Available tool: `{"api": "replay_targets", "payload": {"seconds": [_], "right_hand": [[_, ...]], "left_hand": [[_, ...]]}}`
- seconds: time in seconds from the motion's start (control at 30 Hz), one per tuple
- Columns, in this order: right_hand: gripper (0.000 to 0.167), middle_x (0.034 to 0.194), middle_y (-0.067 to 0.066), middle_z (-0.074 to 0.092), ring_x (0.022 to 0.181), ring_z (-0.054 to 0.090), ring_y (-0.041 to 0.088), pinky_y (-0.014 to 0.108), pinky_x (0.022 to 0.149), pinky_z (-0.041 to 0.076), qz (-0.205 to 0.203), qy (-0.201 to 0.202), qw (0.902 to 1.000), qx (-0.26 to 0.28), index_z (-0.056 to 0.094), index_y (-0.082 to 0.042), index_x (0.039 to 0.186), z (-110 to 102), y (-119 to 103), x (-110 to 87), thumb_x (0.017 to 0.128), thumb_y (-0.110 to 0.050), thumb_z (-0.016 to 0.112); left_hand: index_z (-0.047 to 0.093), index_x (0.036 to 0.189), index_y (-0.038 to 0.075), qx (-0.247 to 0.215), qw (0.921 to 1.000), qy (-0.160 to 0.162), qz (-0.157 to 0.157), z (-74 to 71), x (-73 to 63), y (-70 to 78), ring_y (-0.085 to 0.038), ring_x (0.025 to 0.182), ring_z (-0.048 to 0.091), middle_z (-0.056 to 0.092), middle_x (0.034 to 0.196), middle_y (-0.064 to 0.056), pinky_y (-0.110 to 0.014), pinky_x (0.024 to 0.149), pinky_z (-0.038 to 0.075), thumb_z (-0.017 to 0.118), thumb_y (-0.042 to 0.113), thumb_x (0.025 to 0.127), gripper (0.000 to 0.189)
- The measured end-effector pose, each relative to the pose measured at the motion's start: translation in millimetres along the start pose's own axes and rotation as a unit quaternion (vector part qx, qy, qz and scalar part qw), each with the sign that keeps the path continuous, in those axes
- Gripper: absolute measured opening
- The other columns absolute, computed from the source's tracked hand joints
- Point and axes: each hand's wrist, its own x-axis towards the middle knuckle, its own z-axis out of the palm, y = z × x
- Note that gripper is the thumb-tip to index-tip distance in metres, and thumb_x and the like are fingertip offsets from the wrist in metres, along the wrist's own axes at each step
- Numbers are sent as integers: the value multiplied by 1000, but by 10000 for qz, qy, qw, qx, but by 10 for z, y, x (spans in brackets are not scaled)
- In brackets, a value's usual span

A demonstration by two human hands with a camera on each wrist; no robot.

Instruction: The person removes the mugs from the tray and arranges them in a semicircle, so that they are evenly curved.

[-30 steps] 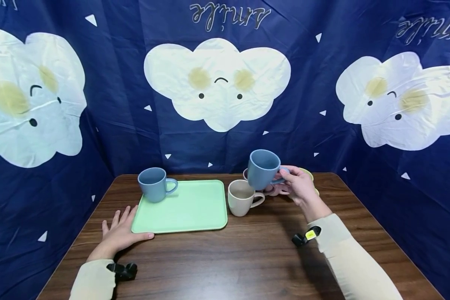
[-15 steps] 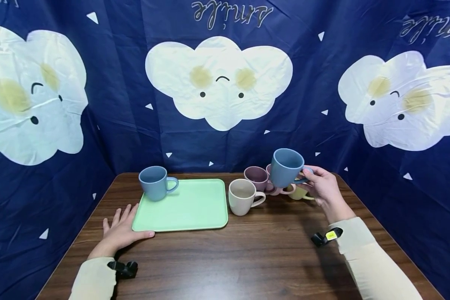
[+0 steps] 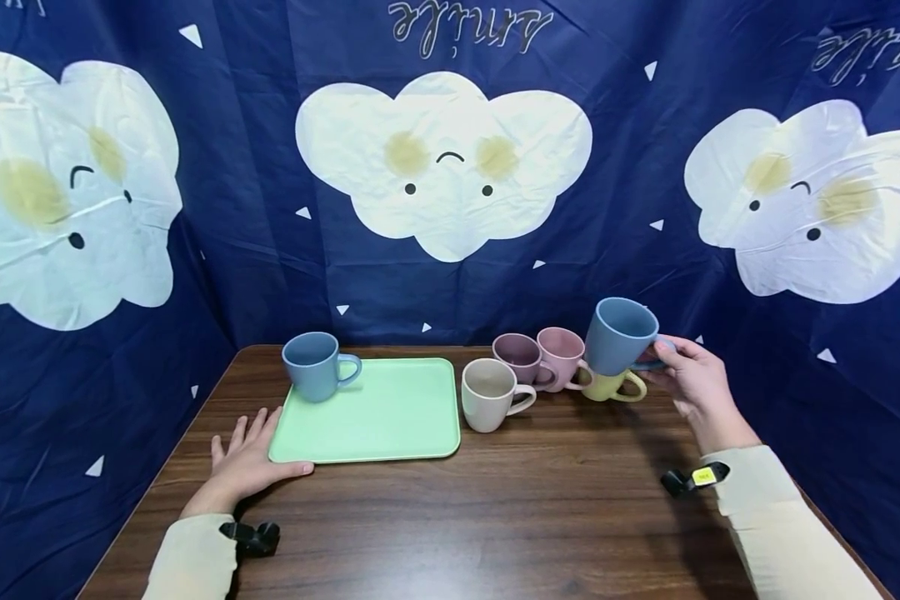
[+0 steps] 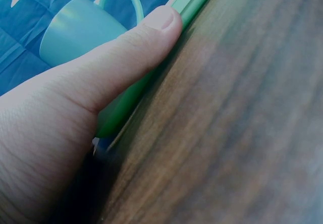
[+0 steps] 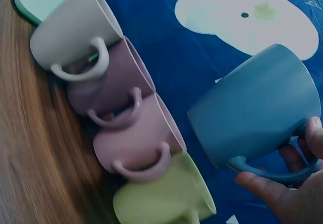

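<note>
My right hand (image 3: 701,379) grips a blue mug (image 3: 619,336) by its handle, raised above the table at the back right. In the right wrist view the raised mug (image 5: 260,105) is apart from the row of mugs. At the tray's near left corner my left hand (image 3: 246,458) rests with fingers spread and straight. Its thumb (image 4: 151,30) lies along the edge of the green tray (image 3: 375,425). Another blue mug (image 3: 313,367) stands on the tray's far left corner, handle to the right.
Right of the tray stands a cream mug (image 3: 487,396). Behind it a purple mug (image 3: 516,357), a pink mug (image 3: 561,360) and a yellow mug (image 3: 603,385) line up to the right. A dark blue cloth with clouds (image 3: 450,292) encloses the wooden table (image 3: 450,517).
My right hand has carried the blue mug to the right, from over the purple mug to over the yellow one, uncovering the purple and pink mugs. My left hand stays at the tray.
</note>
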Motion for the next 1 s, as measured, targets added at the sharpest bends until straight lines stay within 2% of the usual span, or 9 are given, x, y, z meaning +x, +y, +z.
{"api": "replay_targets", "payload": {"seconds": [0.53, 0.87, 1.0], "right_hand": [[26, 80, 7, 76, 70, 75, 17, 36, 59, 61, -154, 392, 9982, 425, 78, -5, 86, -382, -199, -60, 96, 9, 59], [24, 76, 5, 76, 70, 75, 15, 33, 59, 61, -72, 838, 9961, 263, 78, -7, 83, -589, -212, -96, 96, 4, 61], [25, 73, 4, 75, 68, 74, 14, 31, 57, 61, -80, 916, 9955, 238, 78, -8, 82, -645, -197, -94, 97, 3, 61]], "left_hand": [[11, 162, 5, 19, 10000, 10, -10, 3, -3, 6, -63, 144, -1, 11, 160, -38, -83, 102, -10, 74, 75, 71, 131], [10, 162, 6, -85, 10000, 44, 17, 23, 5, -9, -62, 145, -2, 10, 160, -38, -82, 102, -13, 74, 75, 71, 131], [11, 161, 3, -36, 10000, -28, -4, -5, 0, 16, -63, 144, -2, 9, 160, -39, -82, 102, -12, 74, 75, 72, 131]]}}
